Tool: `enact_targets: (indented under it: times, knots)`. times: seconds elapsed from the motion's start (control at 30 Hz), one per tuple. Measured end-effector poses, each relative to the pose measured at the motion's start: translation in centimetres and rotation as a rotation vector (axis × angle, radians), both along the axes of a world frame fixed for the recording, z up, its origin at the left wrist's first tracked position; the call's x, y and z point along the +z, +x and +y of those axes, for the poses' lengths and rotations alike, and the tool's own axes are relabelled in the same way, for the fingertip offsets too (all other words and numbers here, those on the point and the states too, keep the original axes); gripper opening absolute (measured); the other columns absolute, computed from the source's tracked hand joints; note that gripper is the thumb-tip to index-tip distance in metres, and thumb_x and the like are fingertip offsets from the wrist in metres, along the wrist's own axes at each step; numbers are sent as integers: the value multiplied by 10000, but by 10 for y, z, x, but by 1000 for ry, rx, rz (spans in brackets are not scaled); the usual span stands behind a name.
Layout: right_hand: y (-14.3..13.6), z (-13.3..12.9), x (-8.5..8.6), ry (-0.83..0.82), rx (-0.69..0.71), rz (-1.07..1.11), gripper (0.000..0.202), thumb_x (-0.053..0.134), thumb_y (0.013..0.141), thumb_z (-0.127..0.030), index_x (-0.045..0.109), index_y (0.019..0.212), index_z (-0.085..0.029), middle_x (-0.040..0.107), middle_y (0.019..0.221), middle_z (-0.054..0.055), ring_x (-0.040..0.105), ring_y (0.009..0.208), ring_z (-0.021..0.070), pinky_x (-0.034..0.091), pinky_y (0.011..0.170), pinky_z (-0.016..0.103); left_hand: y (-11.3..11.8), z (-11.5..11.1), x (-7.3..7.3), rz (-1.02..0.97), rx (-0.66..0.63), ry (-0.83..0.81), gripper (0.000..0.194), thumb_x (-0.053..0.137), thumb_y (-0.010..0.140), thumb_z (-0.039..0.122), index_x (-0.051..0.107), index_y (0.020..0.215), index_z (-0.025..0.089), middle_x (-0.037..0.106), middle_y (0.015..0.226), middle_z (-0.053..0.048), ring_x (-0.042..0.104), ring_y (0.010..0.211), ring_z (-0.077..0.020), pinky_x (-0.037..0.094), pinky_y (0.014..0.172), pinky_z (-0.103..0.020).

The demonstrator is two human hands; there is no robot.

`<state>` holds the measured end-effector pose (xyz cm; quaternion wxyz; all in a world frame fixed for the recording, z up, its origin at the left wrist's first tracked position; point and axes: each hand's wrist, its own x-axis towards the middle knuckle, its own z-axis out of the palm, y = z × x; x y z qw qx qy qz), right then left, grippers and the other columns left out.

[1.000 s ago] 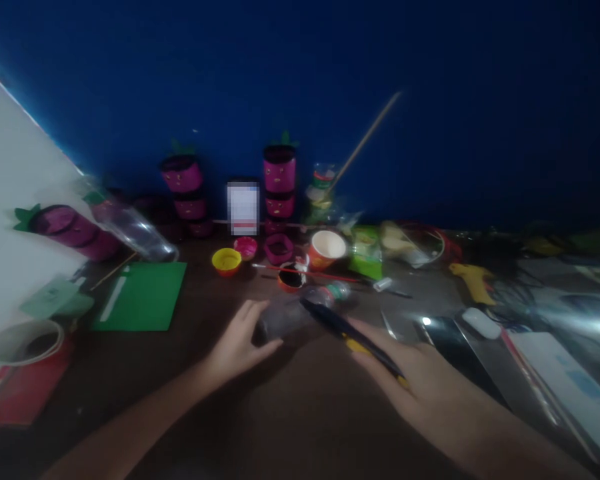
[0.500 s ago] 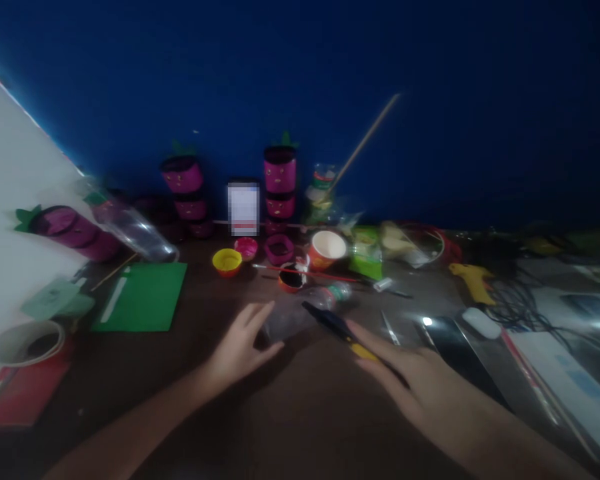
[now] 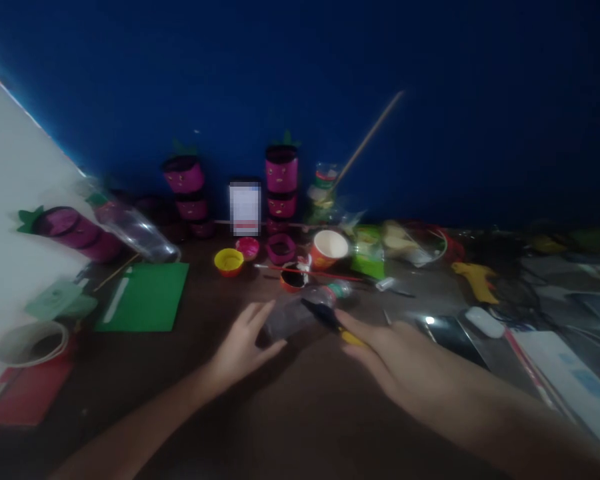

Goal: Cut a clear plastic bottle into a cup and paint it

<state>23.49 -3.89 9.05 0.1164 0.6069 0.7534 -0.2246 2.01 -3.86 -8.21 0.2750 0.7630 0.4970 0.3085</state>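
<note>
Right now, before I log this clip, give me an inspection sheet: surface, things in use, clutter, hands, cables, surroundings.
Surface: dark tabletop, dimly lit.
Things in use: transparent bottle on its side; black-and-yellow tool, its tip at the bottle.
Clutter: green sheet, yellow cup, orange cup, purple stacked figures.
Hands: left hand holds the bottle's base end; right hand grips the tool.
Cables: dark strands beside the yellow glue gun, blurred.
Surroundings: blue wall behind.

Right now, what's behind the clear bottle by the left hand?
Behind the clear bottle: a small cup, dark inside, a red brush crossing it in view, and a paper cup. What the bottle's cloudy body covers can't be made out.
</note>
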Motion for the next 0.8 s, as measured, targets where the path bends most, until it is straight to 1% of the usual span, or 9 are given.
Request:
enact_targets:
  times: [0.1, 0.23, 0.3, 0.37, 0.43, 0.53, 0.63, 0.7, 0.8]
  knots:
    - [-2, 5, -2, 39, 50, 51, 308, 499, 852, -200, 611, 1139, -197, 710, 947, 108, 685, 801, 240, 514, 683, 323, 0, 1, 0, 1, 4, -4, 652, 616, 776, 384, 364, 1359, 236, 502, 1190, -101, 546, 1063, -233, 486, 904, -370]
    - [-2, 9, -8, 40, 97, 43, 311, 499, 844, -176, 590, 1142, -180, 677, 1044, 121, 659, 870, 233, 480, 729, 317, -1, 2, -1, -21, -5, 15, 662, 627, 768, 372, 362, 1360, 240, 508, 1187, -98, 555, 1046, -228, 489, 897, -364]
    - [-3, 12, -9, 36, 115, 50, 283, 500, 842, -180, 603, 1106, -190, 674, 1040, 115, 652, 864, 228, 459, 738, 313, -1, 2, -1, -25, -5, 21, 658, 625, 769, 370, 363, 1359, 242, 511, 1184, -98, 557, 1044, -228, 492, 890, -363]
    - [-3, 14, -8, 13, 124, 64, 230, 499, 844, -198, 625, 1037, -200, 681, 988, 105, 648, 842, 221, 441, 738, 308, -1, 2, 0, -19, -2, 22, 649, 622, 772, 366, 368, 1356, 238, 513, 1176, -100, 557, 1042, -229, 493, 886, -362]
    - [-5, 18, -5, -12, 133, 68, 212, 494, 849, -209, 626, 1016, -203, 681, 941, 97, 644, 828, 215, 427, 738, 303, 0, 2, 1, -12, 3, 21, 645, 623, 771, 366, 375, 1351, 232, 517, 1168, -100, 560, 1036, -228, 492, 887, -360]
    - [-7, 21, -1, -40, 151, 35, 255, 487, 850, -205, 602, 1078, -205, 673, 898, 86, 636, 746, 193, 412, 683, 289, 0, 2, 1, -8, 4, 20, 638, 622, 771, 364, 382, 1347, 231, 519, 1168, -101, 563, 1034, -225, 491, 890, -358]
    - [-6, 23, 0, -56, 157, -16, 292, 485, 844, -198, 586, 1118, -208, 659, 863, 78, 604, 630, 160, 372, 570, 259, 0, 2, 1, -10, 2, 20, 630, 620, 773, 371, 388, 1342, 231, 518, 1172, -102, 560, 1047, -228, 490, 893, -364]
    - [-4, 25, -1, -51, 160, -24, 287, 480, 847, -214, 588, 1113, -208, 645, 800, 67, 567, 564, 141, 326, 505, 241, -1, 3, 1, -8, 3, 18, 629, 620, 772, 375, 392, 1339, 229, 519, 1172, -102, 561, 1049, -230, 489, 895, -366]
    - [-3, 30, 0, -49, 172, -18, 252, 470, 856, -262, 610, 1059, -209, 617, 714, 48, 520, 504, 128, 280, 461, 230, 0, 3, 1, -8, 6, 15, 624, 622, 769, 368, 400, 1335, 226, 526, 1167, -99, 570, 1035, -226, 492, 890, -359]
